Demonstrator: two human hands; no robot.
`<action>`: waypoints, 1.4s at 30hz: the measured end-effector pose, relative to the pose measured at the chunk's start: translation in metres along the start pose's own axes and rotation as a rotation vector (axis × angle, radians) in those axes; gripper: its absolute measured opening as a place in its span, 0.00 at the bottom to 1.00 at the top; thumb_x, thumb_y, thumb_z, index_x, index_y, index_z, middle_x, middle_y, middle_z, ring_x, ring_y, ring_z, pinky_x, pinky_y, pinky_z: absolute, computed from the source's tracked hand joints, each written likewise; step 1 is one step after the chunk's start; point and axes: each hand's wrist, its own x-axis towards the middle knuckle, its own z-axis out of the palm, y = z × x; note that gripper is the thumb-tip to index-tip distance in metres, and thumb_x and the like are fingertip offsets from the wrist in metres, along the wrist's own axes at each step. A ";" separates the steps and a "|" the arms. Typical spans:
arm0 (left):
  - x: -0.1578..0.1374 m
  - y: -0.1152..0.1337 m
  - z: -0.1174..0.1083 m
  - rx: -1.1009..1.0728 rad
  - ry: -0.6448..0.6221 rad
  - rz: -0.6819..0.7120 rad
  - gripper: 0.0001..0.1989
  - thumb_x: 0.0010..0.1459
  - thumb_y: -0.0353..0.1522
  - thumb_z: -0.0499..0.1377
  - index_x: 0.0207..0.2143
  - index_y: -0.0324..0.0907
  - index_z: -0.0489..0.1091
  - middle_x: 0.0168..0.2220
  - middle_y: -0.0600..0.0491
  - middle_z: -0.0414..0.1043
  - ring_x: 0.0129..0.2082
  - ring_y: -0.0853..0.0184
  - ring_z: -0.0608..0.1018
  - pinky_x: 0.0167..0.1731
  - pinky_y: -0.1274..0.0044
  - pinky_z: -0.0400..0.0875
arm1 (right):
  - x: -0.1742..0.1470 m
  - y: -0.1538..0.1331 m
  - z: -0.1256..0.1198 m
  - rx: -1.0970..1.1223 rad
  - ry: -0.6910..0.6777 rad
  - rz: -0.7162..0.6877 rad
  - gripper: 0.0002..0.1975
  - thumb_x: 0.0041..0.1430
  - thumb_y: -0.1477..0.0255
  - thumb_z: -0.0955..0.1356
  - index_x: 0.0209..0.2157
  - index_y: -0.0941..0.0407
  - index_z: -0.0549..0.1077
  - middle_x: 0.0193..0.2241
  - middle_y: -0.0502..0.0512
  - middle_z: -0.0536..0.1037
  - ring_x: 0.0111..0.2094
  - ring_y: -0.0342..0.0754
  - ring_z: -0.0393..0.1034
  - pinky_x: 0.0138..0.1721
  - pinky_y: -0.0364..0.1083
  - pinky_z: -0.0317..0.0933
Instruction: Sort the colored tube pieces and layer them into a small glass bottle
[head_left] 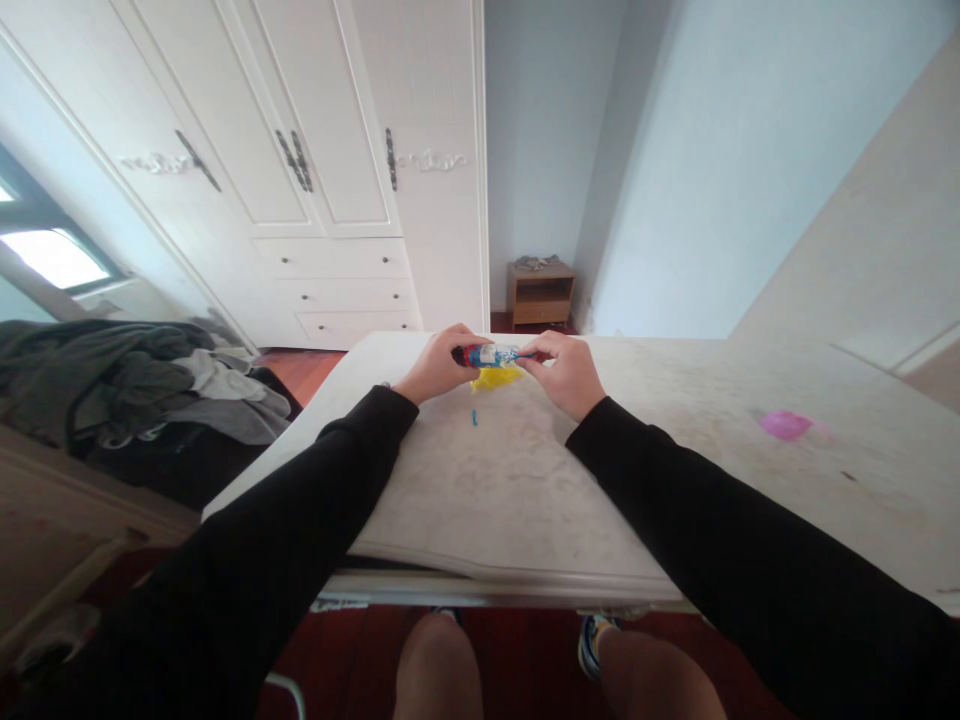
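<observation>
My left hand (444, 366) is closed around the red-and-dark end of a small clear bottle (491, 356) with red and blue markings. The bottle lies sideways above the far part of the table. At its other end, my right hand (564, 368) pinches with thumb and finger; exactly what part it grips is too small to make out. Just below the bottle lies a crumpled yellow piece (495, 378), partly hidden behind the hands. A tiny teal hook-shaped piece (474, 417) rests on the tabletop, nearer to me.
The white marbled table (517, 500) stretches out to the right, with a pink balloon-like piece (784, 425) and a small brown bit (848, 476) on it. Dark and grey clothes (150, 390) are heaped at left. Beyond stand a white wardrobe (330, 200) and a wooden nightstand (541, 292).
</observation>
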 end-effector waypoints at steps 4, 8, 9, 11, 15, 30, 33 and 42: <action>0.000 0.001 0.000 -0.010 -0.010 -0.011 0.19 0.46 0.26 0.67 0.43 0.40 0.82 0.36 0.51 0.74 0.34 0.67 0.76 0.36 0.75 0.71 | -0.001 -0.001 0.002 0.050 0.016 -0.048 0.03 0.55 0.75 0.73 0.29 0.55 0.81 0.33 0.55 0.77 0.33 0.48 0.73 0.38 0.49 0.70; 0.000 0.001 0.000 -0.022 -0.021 -0.011 0.19 0.46 0.26 0.67 0.43 0.40 0.82 0.36 0.52 0.74 0.33 0.67 0.76 0.36 0.75 0.70 | -0.002 -0.006 0.002 0.079 -0.003 -0.014 0.02 0.56 0.75 0.72 0.30 0.55 0.78 0.30 0.52 0.77 0.32 0.48 0.73 0.37 0.49 0.69; -0.001 0.001 0.000 -0.032 -0.031 -0.013 0.19 0.46 0.27 0.67 0.44 0.41 0.82 0.36 0.52 0.74 0.34 0.67 0.76 0.35 0.75 0.70 | -0.003 -0.007 0.002 0.073 0.002 0.007 0.02 0.55 0.75 0.72 0.30 0.55 0.77 0.29 0.51 0.77 0.31 0.47 0.72 0.37 0.48 0.68; -0.001 0.001 0.000 -0.055 -0.057 -0.015 0.19 0.47 0.27 0.67 0.44 0.42 0.81 0.36 0.52 0.74 0.33 0.67 0.76 0.35 0.75 0.70 | -0.003 -0.009 0.001 0.041 0.019 0.036 0.04 0.55 0.73 0.73 0.28 0.55 0.75 0.27 0.50 0.77 0.30 0.47 0.71 0.35 0.47 0.65; -0.001 0.003 -0.001 -0.072 -0.070 -0.008 0.19 0.47 0.28 0.67 0.45 0.41 0.81 0.35 0.53 0.73 0.33 0.67 0.75 0.36 0.75 0.70 | -0.002 -0.010 -0.002 -0.013 0.013 0.009 0.06 0.58 0.70 0.73 0.27 0.55 0.77 0.28 0.53 0.77 0.31 0.49 0.69 0.33 0.48 0.62; -0.001 0.007 -0.002 -0.092 -0.051 -0.043 0.20 0.45 0.28 0.67 0.44 0.41 0.81 0.36 0.52 0.74 0.33 0.67 0.75 0.34 0.75 0.69 | -0.003 -0.017 -0.003 -0.031 0.066 -0.072 0.13 0.65 0.69 0.64 0.26 0.55 0.71 0.33 0.55 0.69 0.36 0.50 0.66 0.36 0.50 0.62; -0.001 0.007 -0.003 -0.093 -0.065 -0.037 0.20 0.45 0.28 0.67 0.44 0.41 0.81 0.36 0.52 0.74 0.33 0.67 0.75 0.34 0.75 0.69 | -0.003 -0.015 -0.003 -0.036 0.043 -0.081 0.17 0.67 0.68 0.62 0.25 0.55 0.72 0.33 0.56 0.69 0.38 0.51 0.67 0.41 0.52 0.63; -0.002 0.015 -0.005 -0.106 -0.100 -0.002 0.19 0.48 0.29 0.67 0.45 0.41 0.81 0.36 0.51 0.74 0.36 0.65 0.77 0.37 0.74 0.70 | -0.005 -0.005 0.005 -0.062 -0.084 -0.137 0.18 0.69 0.67 0.62 0.28 0.55 0.77 0.41 0.59 0.73 0.45 0.54 0.64 0.53 0.57 0.61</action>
